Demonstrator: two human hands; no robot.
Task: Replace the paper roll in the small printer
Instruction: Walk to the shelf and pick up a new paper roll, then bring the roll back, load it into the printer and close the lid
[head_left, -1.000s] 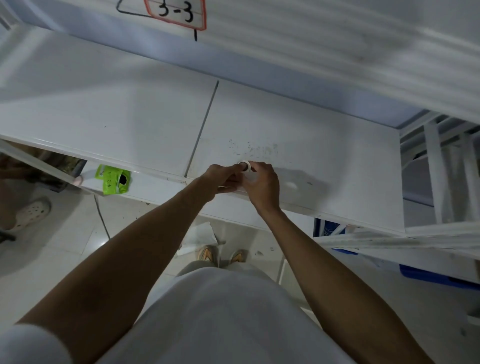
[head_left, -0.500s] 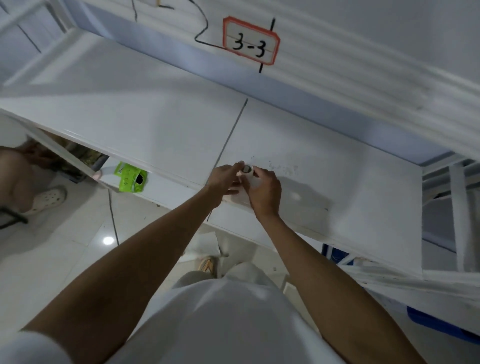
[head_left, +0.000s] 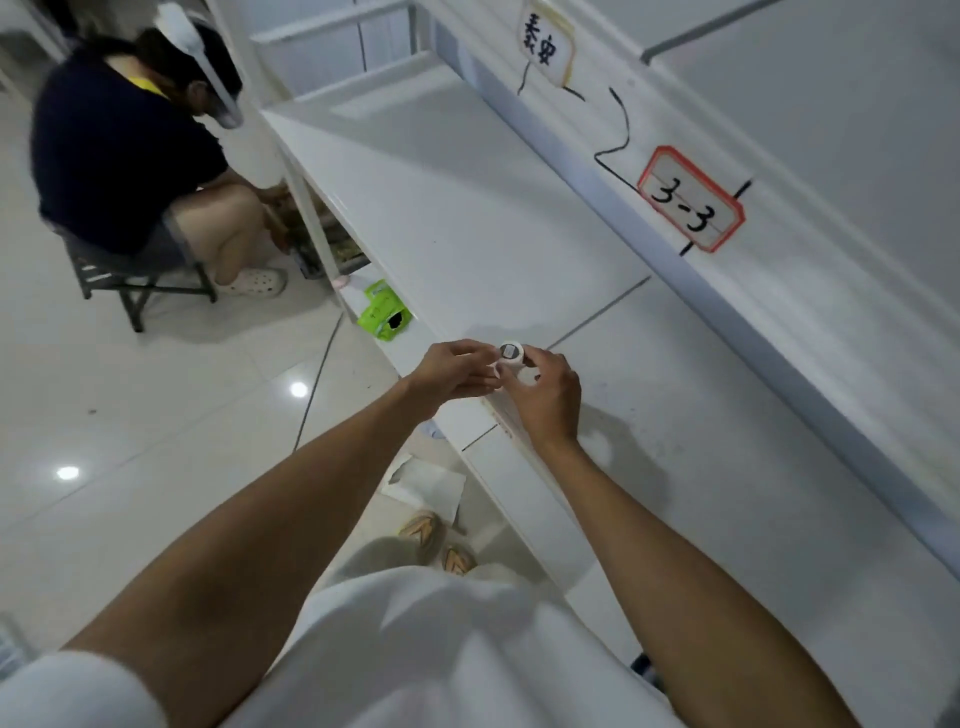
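Note:
A small white paper roll (head_left: 510, 352) with a dark core is held above the front edge of the white shelf (head_left: 467, 218). My right hand (head_left: 545, 395) grips the roll from the right with thumb and fingers. My left hand (head_left: 452, 371) pinches at the roll's left side, where a bit of white paper shows between the fingertips. No printer is visible in the head view.
A green packet (head_left: 384, 312) lies on a lower ledge to the left. A seated person (head_left: 119, 150) on a dark stool is at the far left. A "3-3" label (head_left: 688, 200) is on the wall rail. White paper (head_left: 431, 483) lies on the tiled floor by my feet.
The view has swung left and tilted, bringing the seated person into frame. Both hands stay together on the paper roll at the shelf edge, with the fingers slightly more spread.

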